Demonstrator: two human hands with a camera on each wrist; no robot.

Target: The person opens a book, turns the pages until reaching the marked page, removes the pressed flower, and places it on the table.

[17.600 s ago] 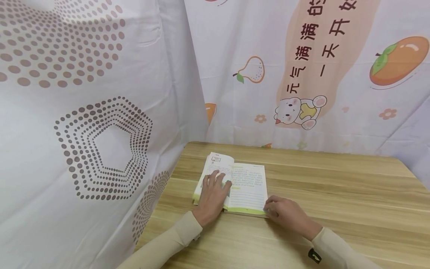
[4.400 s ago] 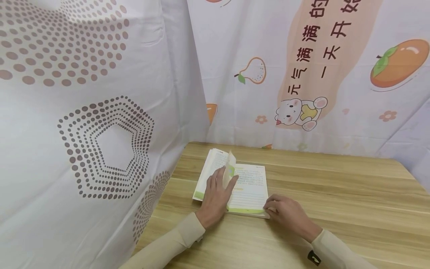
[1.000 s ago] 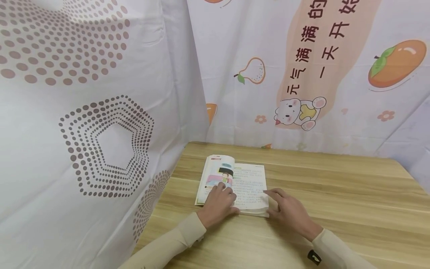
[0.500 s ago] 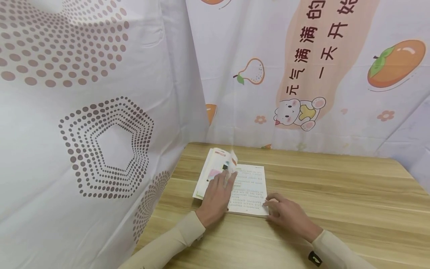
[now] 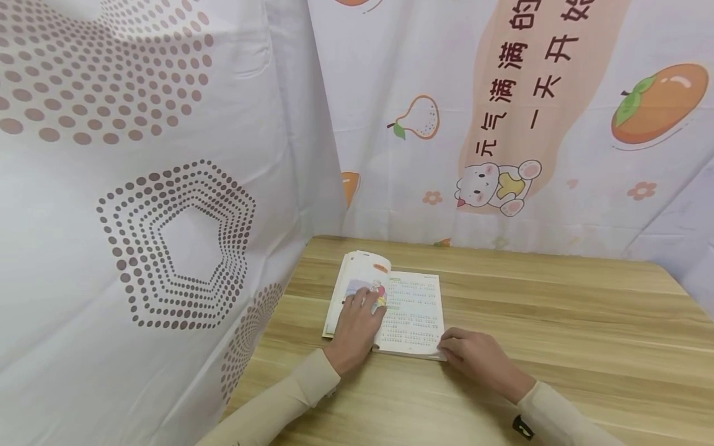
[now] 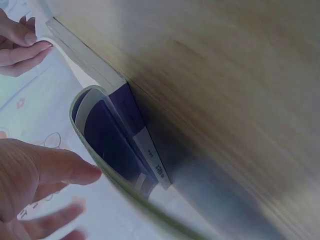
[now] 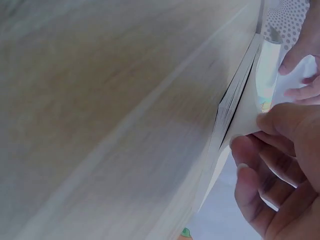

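A thick paperback book [image 5: 414,310] lies spread on the wooden table, with a coloured picture on its left page and lines of print on the right. My left hand [image 5: 354,328] rests on the left page, fingers loosely extended. From the left wrist, the purple spine [image 6: 127,107] and the bowed left side show beside my thumb. At the lower right corner of the book is my right hand [image 5: 476,356]. Its thumb and forefinger pinch the right page [image 7: 247,117], whose corner is lifted off the stack in the right wrist view.
The wooden table [image 5: 558,310] extends to the right of the book. A white cloth with brown dots [image 5: 184,248] hangs along the left side. Behind the table hangs another cloth with fruit and a bear [image 5: 485,186].
A page held up by my left hand half a second ago now lies flat on the left, showing another picture. My right fingers have closed on the right page's corner.
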